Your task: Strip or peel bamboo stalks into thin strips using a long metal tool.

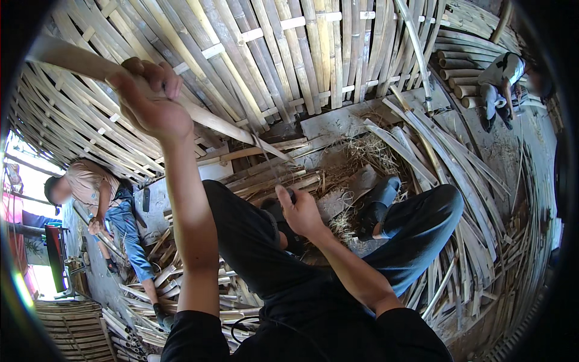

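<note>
Bamboo strip (205, 117) runs diagonally, upper left down to the knee; left hand (148, 96) fisted around its raised end; right hand (298, 211) nearer the low end, fingers curled on a dark tool, blade unclear.

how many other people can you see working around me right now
2. One person stands at the left edge, bent over bamboo strips. Another person crouches at the upper right beside stacked bamboo poles. Others may be hidden beyond the dark rim.
</note>
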`<action>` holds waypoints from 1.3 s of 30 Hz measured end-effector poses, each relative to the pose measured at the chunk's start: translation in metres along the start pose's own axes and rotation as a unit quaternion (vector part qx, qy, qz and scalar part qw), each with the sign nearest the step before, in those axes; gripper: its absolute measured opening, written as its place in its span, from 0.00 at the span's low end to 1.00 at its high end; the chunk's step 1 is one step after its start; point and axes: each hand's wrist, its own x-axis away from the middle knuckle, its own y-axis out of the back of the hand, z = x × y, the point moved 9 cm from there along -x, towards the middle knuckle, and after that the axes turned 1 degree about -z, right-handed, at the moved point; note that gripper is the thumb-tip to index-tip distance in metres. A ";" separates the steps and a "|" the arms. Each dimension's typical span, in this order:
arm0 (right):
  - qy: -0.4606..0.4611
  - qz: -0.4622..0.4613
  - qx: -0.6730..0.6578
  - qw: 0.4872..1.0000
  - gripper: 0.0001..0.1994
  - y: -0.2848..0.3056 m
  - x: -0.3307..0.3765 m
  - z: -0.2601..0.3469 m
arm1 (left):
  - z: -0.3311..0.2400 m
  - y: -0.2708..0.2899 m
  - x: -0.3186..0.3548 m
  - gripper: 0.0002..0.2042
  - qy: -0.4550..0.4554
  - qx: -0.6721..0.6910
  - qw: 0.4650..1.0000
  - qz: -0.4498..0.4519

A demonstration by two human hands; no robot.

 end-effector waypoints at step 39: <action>-0.052 0.042 -0.047 0.997 0.29 -0.039 0.010 0.000 | -0.009 0.033 0.000 0.24 -0.010 -0.027 0.999 -0.023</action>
